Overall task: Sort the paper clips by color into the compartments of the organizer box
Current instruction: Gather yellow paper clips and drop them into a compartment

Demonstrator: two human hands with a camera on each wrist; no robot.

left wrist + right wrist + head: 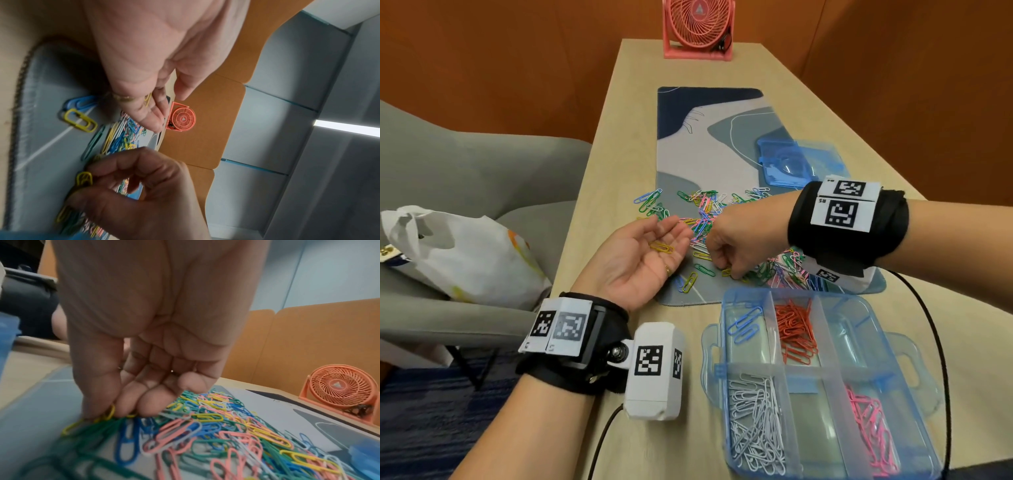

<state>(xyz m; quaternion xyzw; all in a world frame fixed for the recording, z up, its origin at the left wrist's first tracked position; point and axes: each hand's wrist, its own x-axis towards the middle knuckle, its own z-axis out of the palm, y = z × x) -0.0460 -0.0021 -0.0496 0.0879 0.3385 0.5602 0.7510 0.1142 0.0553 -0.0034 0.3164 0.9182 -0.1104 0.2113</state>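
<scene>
Left hand point(643, 255) lay palm-up, fingers relaxed, cradling yellow clips point(661, 246), right hand point(739, 240) pinched a yellow clip point(110, 412) from mixed pile point(722, 219) on mat point(709, 154), organizer box point(859, 308) near on worktop point(619, 137).

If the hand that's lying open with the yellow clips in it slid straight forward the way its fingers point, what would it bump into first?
Probably the loose paper clips just past the fingertips of the left hand. They lie scattered at the near-left edge of the mat. The hand may be raised a little, so it might pass over them; depth is unclear.
</scene>
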